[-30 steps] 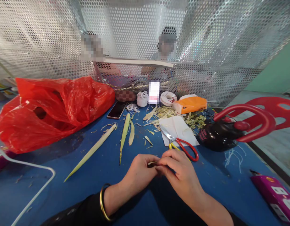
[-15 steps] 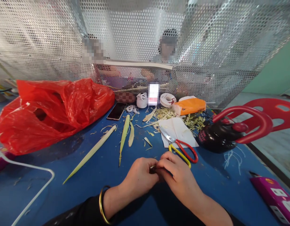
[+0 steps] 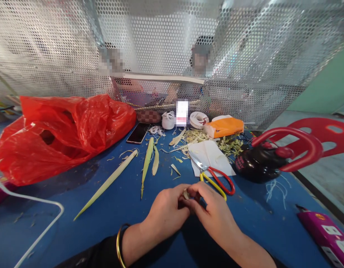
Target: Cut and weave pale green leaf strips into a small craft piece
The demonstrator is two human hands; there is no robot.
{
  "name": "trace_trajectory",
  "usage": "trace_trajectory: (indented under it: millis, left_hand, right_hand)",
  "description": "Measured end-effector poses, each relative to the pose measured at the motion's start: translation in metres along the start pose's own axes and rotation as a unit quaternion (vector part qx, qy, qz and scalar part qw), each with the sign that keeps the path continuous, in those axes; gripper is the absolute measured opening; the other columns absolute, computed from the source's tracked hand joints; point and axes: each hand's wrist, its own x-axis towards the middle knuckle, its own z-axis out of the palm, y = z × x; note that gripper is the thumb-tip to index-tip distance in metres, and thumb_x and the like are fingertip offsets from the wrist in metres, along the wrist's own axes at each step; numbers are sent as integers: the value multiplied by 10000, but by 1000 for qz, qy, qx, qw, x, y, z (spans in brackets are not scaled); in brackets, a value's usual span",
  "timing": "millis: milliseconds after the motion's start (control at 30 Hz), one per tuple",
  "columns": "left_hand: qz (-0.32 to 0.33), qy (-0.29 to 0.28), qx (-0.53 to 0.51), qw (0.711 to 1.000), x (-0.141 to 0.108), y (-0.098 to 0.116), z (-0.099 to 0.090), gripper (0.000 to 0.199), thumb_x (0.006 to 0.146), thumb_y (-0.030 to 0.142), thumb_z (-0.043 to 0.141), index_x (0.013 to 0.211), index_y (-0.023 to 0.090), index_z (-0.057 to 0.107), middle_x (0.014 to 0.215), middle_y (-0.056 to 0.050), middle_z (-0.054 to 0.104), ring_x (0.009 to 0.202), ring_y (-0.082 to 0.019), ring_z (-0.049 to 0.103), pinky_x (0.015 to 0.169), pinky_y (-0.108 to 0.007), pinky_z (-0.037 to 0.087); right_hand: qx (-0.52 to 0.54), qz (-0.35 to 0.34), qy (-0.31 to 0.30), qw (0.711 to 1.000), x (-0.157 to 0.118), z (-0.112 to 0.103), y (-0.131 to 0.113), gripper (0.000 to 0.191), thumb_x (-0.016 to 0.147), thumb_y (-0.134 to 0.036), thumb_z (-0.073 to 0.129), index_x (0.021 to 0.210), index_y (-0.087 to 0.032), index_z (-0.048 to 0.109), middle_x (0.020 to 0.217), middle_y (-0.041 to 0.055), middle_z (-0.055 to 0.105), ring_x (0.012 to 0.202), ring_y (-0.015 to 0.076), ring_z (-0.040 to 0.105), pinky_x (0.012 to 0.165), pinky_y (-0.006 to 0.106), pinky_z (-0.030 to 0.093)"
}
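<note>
My left hand (image 3: pixel 169 210) and my right hand (image 3: pixel 215 214) meet above the near middle of the blue table, fingers closed together. Pinched between them is a small pale piece of leaf (image 3: pixel 185 194), mostly covered by my fingers. Just beyond my right hand lie scissors (image 3: pixel 213 178) with one red and one yellow handle, blades resting on a white paper sheet (image 3: pixel 211 154). Left of my hands are a long pale-green leaf (image 3: pixel 110 182), a shorter folded leaf (image 3: pixel 147 162) and a small leaf strip (image 3: pixel 155 160).
A red plastic bag (image 3: pixel 65 134) fills the left; a phone (image 3: pixel 138 133) lies beside it. Leaf scraps (image 3: pixel 195 137), an orange packet (image 3: pixel 224 127) and a tape roll (image 3: pixel 199 120) sit farther back. A black pot (image 3: pixel 258 163) and purple power strip (image 3: pixel 322 230) stand right.
My fingertips have shifted slightly, and the pale piece between them shows more clearly. A person's arm behind the perforated screen has moved a little. The table items stay put.
</note>
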Motion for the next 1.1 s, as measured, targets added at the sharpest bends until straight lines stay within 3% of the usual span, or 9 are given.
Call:
trace_trajectory:
  millis: [200,400,567,733,933,1100]
  left_hand:
    - [-25,-27,-116,993,1,-5,3,270,695,169,588,945,181,689,774,-8,673,729,-170,602,664,-242,434]
    - [-73,-49,-302,949,5,-11,10,114,696,199,644,766,122,691,684,2,636,665,-135,587,658,-233,443]
    - [-144,-73,-329,930,4,-5,5,199,670,277,687,769,111,734,670,-18,671,567,-113,614,592,-218,451]
    - [-194,-102,-317,922,4,-2,2,211,708,249,626,836,129,742,750,-57,731,494,-93,636,504,-180,420]
    - [-214,-108,-348,906,5,-5,1,263,713,271,651,926,145,741,801,-64,745,485,-89,642,480,-171,431]
    - [-227,-109,-341,906,5,-7,2,207,674,274,696,801,116,738,721,-65,734,475,-97,632,486,-185,439]
  right_hand:
    - [29,12,1,999,0,-2,-3,177,886,-147,557,719,-208,549,744,0,562,705,162,561,628,266,420]
    - [114,8,50,992,0,-1,-4,186,887,-183,562,702,-206,561,723,-9,548,668,139,548,625,250,434]
    - [145,31,75,986,3,-3,-4,201,863,-195,583,662,-201,573,682,-12,537,654,141,528,612,254,423]
    - [162,54,70,983,4,-3,-4,203,837,-199,602,635,-198,579,659,-18,534,641,134,506,601,248,405]
    - [195,116,45,973,7,-5,-7,202,812,-261,616,623,-191,606,643,-17,541,614,131,488,578,247,395]
    - [221,150,25,963,8,-6,-7,201,786,-280,628,609,-189,602,633,-23,525,595,127,473,555,247,387]
